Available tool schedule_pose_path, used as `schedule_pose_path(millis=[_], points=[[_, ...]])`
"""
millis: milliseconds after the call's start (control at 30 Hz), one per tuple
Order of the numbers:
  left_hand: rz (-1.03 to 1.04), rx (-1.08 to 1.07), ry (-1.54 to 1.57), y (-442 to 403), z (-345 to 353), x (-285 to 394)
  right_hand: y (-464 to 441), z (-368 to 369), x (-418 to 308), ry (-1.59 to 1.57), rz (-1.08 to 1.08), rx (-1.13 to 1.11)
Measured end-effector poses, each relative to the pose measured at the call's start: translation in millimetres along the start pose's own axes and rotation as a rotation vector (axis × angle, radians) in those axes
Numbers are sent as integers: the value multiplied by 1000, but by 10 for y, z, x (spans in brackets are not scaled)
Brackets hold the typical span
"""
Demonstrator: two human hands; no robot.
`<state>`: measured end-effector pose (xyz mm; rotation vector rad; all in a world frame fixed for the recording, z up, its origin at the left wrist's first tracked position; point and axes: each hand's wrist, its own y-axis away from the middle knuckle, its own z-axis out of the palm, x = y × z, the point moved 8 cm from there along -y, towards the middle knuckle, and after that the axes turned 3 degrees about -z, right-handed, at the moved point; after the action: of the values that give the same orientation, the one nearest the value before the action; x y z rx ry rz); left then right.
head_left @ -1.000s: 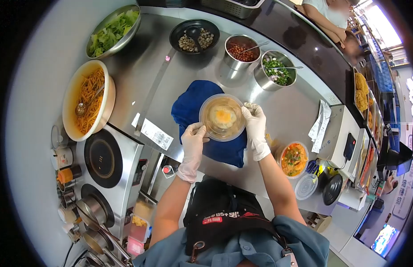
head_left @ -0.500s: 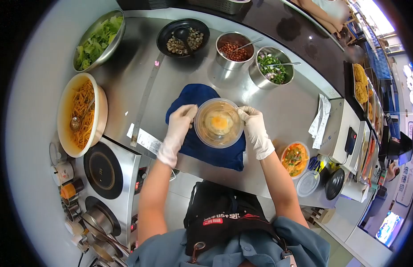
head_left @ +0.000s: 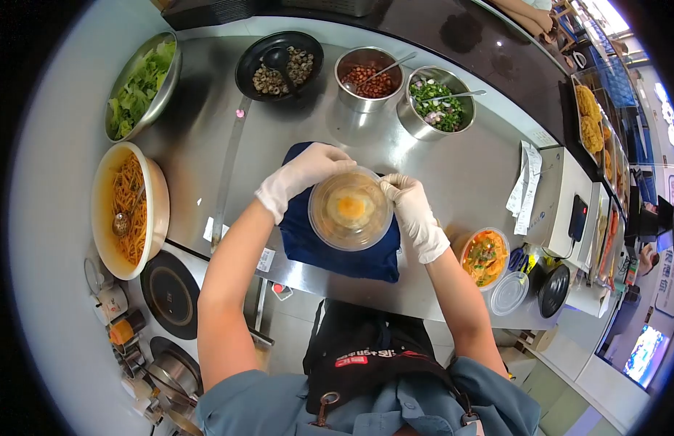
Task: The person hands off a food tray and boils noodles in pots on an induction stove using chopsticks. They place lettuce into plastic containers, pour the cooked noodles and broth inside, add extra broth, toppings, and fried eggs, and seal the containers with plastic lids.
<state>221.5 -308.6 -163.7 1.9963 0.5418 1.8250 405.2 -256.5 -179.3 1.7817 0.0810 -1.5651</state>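
A round clear plastic bowl with a lid [head_left: 351, 229] sits over a folded navy cloth [head_left: 301, 247] at the middle of the counter. Through the lid a pale food with a yellow-orange centre shows. My left hand [head_left: 311, 173], in a white glove, reaches over the lid's upper left rim, its fingers closed at the edge. At the upper right rim, my gloved right hand [head_left: 411, 211] pinches the edge between thumb and fingers. The undersides of the fingers are hidden.
Behind stand a black bowl [head_left: 244, 76], a pot of peanuts [head_left: 370, 81] and a pot of chopped scallions [head_left: 435, 105]. Noodles [head_left: 130, 211] and lettuce [head_left: 141, 87] are left, above a cooktop [head_left: 170, 294]. Right are a bowl of orange-red food [head_left: 485, 258], loose lid [head_left: 509, 293] and printer [head_left: 558, 200].
My left hand has shifted from the lid's left side up and over to its top rim. My right hand keeps its place at the right edge. The camera view has shifted slightly.
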Motion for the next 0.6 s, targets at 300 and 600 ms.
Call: schedule_pose_path(millis=[300,600], points=[[-47,-77,-209,-257,44,-60,-94,11,72,-143,131,-163],[-164,-80,-83,108,-103,-47,50,-88,7,-42,136,-168]])
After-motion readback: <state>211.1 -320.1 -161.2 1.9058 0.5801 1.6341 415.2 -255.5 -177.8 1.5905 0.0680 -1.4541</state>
